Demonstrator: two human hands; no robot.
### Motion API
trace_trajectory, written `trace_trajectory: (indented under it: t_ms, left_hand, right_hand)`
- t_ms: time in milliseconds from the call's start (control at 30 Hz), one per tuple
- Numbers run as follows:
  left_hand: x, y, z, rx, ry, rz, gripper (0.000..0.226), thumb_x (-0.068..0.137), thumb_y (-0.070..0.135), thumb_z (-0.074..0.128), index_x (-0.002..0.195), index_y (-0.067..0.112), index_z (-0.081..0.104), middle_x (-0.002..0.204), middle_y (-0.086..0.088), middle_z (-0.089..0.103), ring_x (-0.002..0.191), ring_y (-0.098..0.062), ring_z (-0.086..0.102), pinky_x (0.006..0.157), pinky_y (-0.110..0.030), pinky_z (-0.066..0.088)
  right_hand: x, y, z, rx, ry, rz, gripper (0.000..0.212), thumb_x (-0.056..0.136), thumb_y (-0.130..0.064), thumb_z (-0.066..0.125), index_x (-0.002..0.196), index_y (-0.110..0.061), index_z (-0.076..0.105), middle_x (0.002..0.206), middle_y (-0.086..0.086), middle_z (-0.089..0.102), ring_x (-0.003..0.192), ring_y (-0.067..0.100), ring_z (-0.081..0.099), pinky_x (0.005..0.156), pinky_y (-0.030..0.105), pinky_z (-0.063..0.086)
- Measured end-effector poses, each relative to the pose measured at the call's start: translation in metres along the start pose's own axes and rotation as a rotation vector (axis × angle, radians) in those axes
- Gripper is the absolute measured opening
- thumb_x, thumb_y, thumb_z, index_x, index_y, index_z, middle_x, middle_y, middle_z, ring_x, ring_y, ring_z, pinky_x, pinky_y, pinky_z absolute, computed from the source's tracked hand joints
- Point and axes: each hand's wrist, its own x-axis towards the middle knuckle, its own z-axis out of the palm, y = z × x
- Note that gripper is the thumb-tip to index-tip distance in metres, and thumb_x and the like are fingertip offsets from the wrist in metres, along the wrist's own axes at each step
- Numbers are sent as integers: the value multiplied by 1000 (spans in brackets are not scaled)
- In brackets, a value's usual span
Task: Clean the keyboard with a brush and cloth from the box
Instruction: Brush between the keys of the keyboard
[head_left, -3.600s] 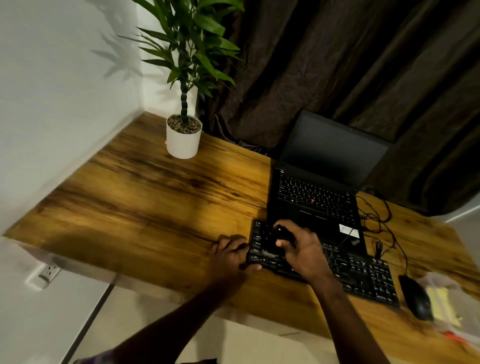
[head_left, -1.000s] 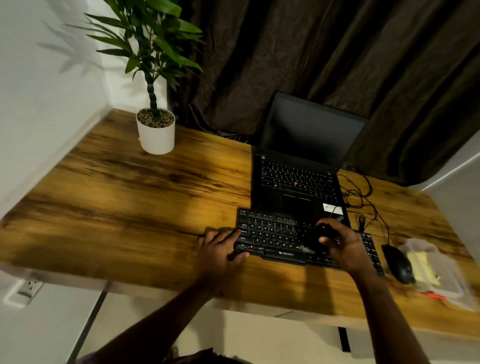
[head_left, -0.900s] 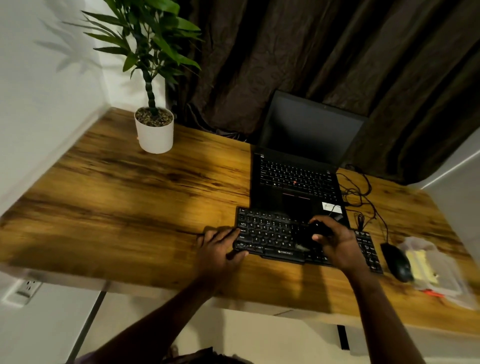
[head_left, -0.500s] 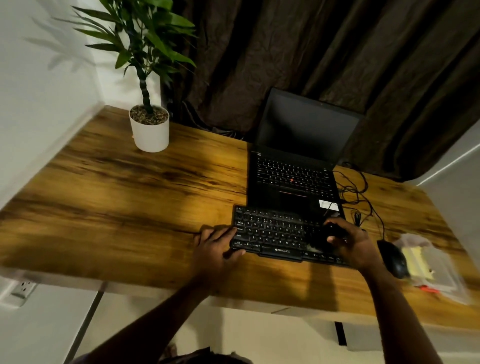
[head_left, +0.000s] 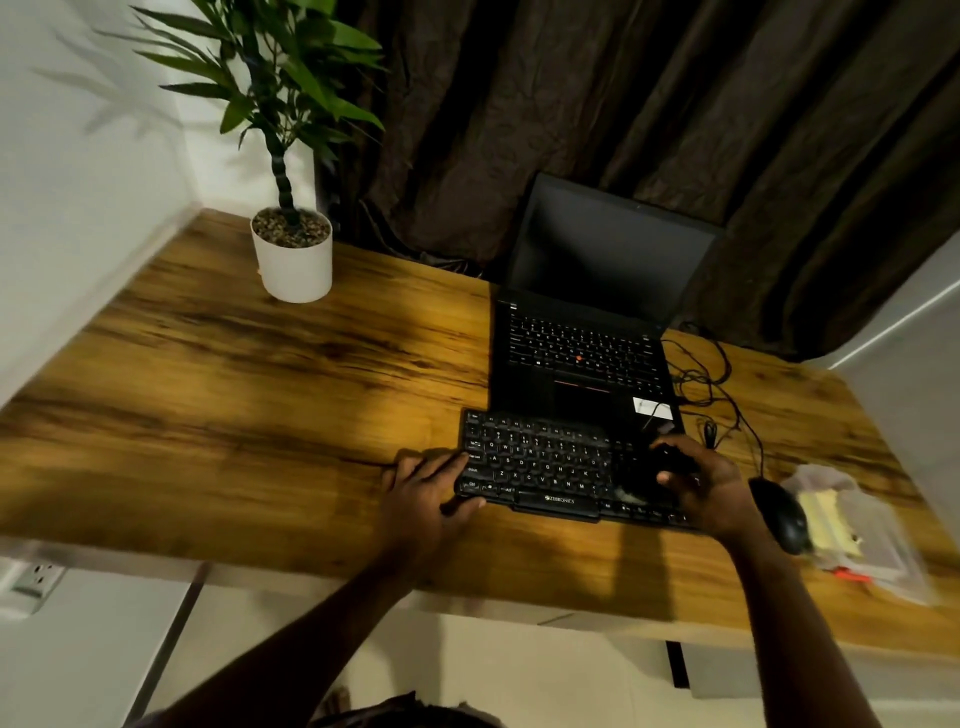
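Note:
A black external keyboard (head_left: 540, 462) lies on the wooden desk (head_left: 234, 405) in front of an open black laptop (head_left: 582, 353). My left hand (head_left: 426, 488) grips the keyboard's left end, thumb on its front edge. My right hand (head_left: 701, 483) is closed around a small dark brush (head_left: 652, 470) whose bristles rest on the right part of the keys. A clear plastic box (head_left: 857, 530) with a yellow cloth inside sits at the desk's right end.
A black mouse (head_left: 779, 514) lies between the keyboard and the box, its cable looping behind. A white pot with a green plant (head_left: 293, 254) stands at the back left. Dark curtains hang behind the laptop. A wall socket (head_left: 36, 577) is below the desk at left.
My right hand has swept the brush from the keyboard's left part across to its right part. My left hand has stayed on the left end.

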Motion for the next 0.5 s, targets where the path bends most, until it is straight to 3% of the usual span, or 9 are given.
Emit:
trace_trajectory:
  t_ms: [100,200,300,500]
  left_hand:
    - [0,1,0,-6,6,0,65,80,69,49,133,34,59,133,11,61,115,-18,49,91,-37,33]
    - [0,0,2,-9,10,-10,66,80,70,47,134,34,59,133,11,61,116,-19,48,92,-37,33]
    - [1,-1,3,-6,11,-11,65,80,69,48,134,35,59,133,12,61,116,-18,49,93,-40,38]
    - [-1,0,2,-13,38,4,64,80,68,49,132,32,62,130,10,63,112,-20,51,91,-40,41]
  right_hand:
    - [-6,14,-10,-62,40,53,82,82,11,71,109,-65,56,113,7,67,100,25,67,81,45,60]
    - [-8,1,-3,-31,62,-9,67,83,14,69,114,-45,60,114,11,67,102,10,67,84,30,59]
    - [-4,-11,14,0,-2,-14,50,85,9,69,120,-28,63,121,10,65,109,22,65,85,34,60]
    - [-3,-12,13,-14,-3,-31,46,85,12,67,121,-16,63,118,11,65,103,16,65,79,8,51]
